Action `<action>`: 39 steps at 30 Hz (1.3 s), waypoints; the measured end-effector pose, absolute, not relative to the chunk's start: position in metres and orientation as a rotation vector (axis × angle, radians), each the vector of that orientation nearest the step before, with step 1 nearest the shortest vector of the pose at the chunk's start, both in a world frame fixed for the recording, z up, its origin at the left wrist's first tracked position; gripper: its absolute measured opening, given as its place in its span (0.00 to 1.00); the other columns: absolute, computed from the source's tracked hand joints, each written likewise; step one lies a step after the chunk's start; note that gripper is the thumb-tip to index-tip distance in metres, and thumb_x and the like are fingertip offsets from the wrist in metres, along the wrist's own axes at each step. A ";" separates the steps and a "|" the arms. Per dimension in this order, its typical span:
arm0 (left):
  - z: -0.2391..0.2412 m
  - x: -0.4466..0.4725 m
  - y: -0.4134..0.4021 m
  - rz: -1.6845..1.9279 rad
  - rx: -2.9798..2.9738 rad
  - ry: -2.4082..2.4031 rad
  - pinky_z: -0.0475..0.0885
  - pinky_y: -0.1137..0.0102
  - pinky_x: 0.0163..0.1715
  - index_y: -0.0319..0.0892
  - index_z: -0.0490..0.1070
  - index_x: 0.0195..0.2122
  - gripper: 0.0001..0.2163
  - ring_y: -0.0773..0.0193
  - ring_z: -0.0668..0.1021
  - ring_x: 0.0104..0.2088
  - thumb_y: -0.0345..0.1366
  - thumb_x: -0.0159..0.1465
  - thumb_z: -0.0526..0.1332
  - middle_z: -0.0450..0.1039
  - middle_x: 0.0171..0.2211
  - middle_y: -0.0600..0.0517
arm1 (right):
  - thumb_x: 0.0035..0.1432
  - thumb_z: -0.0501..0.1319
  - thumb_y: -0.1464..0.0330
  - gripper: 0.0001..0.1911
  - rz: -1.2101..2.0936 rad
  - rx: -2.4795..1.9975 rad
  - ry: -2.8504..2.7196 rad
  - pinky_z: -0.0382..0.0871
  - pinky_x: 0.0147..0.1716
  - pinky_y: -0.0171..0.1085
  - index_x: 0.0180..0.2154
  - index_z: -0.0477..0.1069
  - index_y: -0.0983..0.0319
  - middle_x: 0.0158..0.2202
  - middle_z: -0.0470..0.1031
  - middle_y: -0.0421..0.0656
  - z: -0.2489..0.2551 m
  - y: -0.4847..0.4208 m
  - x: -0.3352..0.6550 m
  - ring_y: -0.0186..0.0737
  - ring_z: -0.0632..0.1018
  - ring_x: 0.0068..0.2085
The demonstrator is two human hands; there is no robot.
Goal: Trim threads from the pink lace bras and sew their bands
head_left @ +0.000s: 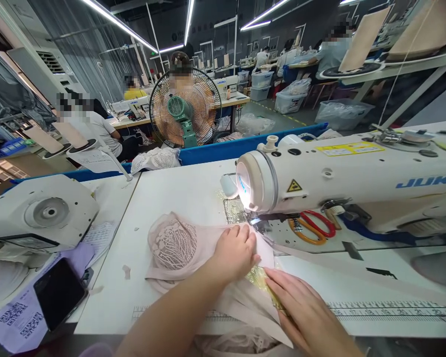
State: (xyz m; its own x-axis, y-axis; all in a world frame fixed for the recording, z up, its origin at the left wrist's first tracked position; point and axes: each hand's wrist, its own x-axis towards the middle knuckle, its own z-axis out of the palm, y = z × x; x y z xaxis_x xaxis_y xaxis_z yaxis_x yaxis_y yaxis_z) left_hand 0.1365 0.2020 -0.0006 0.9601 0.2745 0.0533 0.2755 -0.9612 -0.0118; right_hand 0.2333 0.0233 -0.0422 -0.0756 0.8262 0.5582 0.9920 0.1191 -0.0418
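A beige bra (208, 235) with a lace cup (174, 243) lies on the white sewing table, its edge running to the needle area of a JUKI sewing machine (260, 183). My left hand (235, 250) presses on the cloth just left of the presser foot, fingers bent and close together. Lower right, my right hand (301, 302) pinches the bra's edge between thumb and fingers; the fingertips are partly hidden under the cloth. A pale strip (334, 267) stretches right from the presser foot. More of the garment hangs over the table's front edge.
Scissors (325, 224) with red and orange handles lie beneath the machine arm. A ruler scale (379, 311) runs along the front edge. On the left are a phone (59, 292), purple papers (20, 317) and another machine (40, 213). A fan (186, 106) and several people are beyond.
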 end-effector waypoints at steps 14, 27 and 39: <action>0.003 0.136 0.207 -0.089 -3.075 -0.138 0.62 0.59 0.55 0.39 0.70 0.48 0.12 0.54 0.68 0.54 0.32 0.67 0.51 0.70 0.53 0.46 | 0.52 0.49 0.77 0.22 -0.461 -1.750 -1.920 0.70 0.47 0.45 0.48 0.69 0.65 0.50 0.74 0.51 -0.043 0.040 0.232 0.45 0.73 0.51; 0.005 0.128 0.212 -0.075 -3.119 -0.090 0.60 0.60 0.55 0.44 0.72 0.38 0.05 0.62 0.73 0.48 0.33 0.65 0.58 0.75 0.46 0.54 | 0.48 0.49 0.80 0.27 -0.357 -1.742 -1.989 0.68 0.51 0.53 0.51 0.66 0.67 0.53 0.72 0.54 -0.050 0.045 0.233 0.48 0.72 0.54; 0.006 0.127 0.219 0.021 -3.102 -0.075 0.50 0.53 0.62 0.45 0.73 0.41 0.10 0.57 0.64 0.60 0.30 0.67 0.53 0.75 0.48 0.56 | 0.48 0.49 0.80 0.25 -0.347 -1.704 -1.955 0.72 0.49 0.52 0.49 0.68 0.67 0.52 0.72 0.54 -0.045 0.042 0.235 0.48 0.72 0.54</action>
State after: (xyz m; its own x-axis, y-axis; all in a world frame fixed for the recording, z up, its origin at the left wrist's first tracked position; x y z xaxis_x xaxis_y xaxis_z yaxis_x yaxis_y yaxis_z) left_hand 0.1267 0.2192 0.0055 0.9987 0.0484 -0.0126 0.0479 -0.9981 -0.0386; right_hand 0.2351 0.0424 -0.0448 -0.0742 0.8411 0.5358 0.9742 0.1760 -0.1414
